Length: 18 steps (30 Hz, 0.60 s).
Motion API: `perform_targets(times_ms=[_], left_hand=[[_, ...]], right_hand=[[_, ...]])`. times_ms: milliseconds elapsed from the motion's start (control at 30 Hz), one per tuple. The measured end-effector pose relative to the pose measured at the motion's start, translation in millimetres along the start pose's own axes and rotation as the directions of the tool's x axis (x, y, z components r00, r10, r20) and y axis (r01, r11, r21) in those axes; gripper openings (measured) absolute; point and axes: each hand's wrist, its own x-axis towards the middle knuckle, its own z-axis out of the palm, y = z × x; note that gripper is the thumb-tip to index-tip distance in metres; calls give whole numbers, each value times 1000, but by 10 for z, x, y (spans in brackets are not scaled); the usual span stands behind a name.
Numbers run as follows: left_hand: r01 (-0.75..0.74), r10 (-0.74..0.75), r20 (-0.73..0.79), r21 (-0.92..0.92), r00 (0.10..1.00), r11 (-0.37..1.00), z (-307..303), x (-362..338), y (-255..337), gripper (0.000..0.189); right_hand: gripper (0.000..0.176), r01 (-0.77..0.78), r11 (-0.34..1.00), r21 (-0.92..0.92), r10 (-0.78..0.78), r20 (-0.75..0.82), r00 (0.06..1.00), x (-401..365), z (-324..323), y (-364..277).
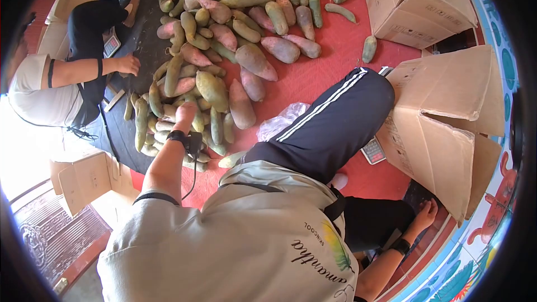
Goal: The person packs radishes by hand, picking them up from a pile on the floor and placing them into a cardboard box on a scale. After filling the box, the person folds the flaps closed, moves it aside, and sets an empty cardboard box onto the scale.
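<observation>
A large pile of green and pinkish gourd-like vegetables (254,61) lies on a red mat (335,39) and a dark sheet. My left hand (186,113) reaches into the near part of the pile, beside a big yellowish-green one (212,90); its fingers are hidden, so what it touches is unclear. At the lower right, my right hand (425,214) is beside the near cardboard box (436,134), low by its bottom edge. Its fingers are apart and nothing shows in them.
A co-worker's hand (128,65) is over the dark sheet (148,39) at the left, near a scale (112,45). Another open box (419,8) stands at the upper right. A clear plastic bag (282,121) and a second scale (373,151) lie by my legs.
</observation>
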Motion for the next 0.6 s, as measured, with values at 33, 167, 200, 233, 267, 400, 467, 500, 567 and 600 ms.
perform_targets(times_ms=[33, 167, 200, 233, 267, 400, 467, 500, 567, 600], left_hand=[[389, -410, 59, -464, 910, 796, -293, -100, 268, 19], [218, -263, 274, 184, 925, 959, 1074, -181, -1194, 27], [374, -391, 225, 117, 892, 920, 896, -280, -886, 28], [518, -516, 187, 44, 836, 854, 522, -348, -363, 29], [516, -514, 189, 43, 837, 856, 279, -327, -54, 29], [694, -698, 376, 173, 609, 699, 533, -227, 39, 41], [922, -834, 405, -67, 374, 381, 796, -184, -101, 50], [927, -801, 466, -194, 376, 322, 816, -206, -130, 54], [913, -720, 590, -379, 366, 154, 866, -216, -197, 64], [895, -688, 627, -438, 366, 77, 907, -214, -240, 70]], right_hand=[[21, -1, 1000, 1, 1, -2, 1000, 9, 2, 24], [21, 4, 1000, 16, -3, -6, 1000, -13, -22, 16], [21, -4, 1000, 0, 4, -5, 1000, -24, -28, 0], [21, -6, 1000, -1, 6, -8, 1000, -31, -36, 6], [22, -17, 1000, 7, 17, -5, 1000, -29, -43, 14], [22, 2, 1000, 24, -2, -9, 1000, -18, -39, 30], [22, 18, 1000, 20, -17, -23, 1000, -21, -20, 46], [22, 34, 999, 12, -33, -31, 999, -25, -28, 48], [21, 41, 999, 11, -40, -35, 999, -44, -37, 49], [21, 53, 999, 12, -52, -29, 998, -50, -26, 43]])
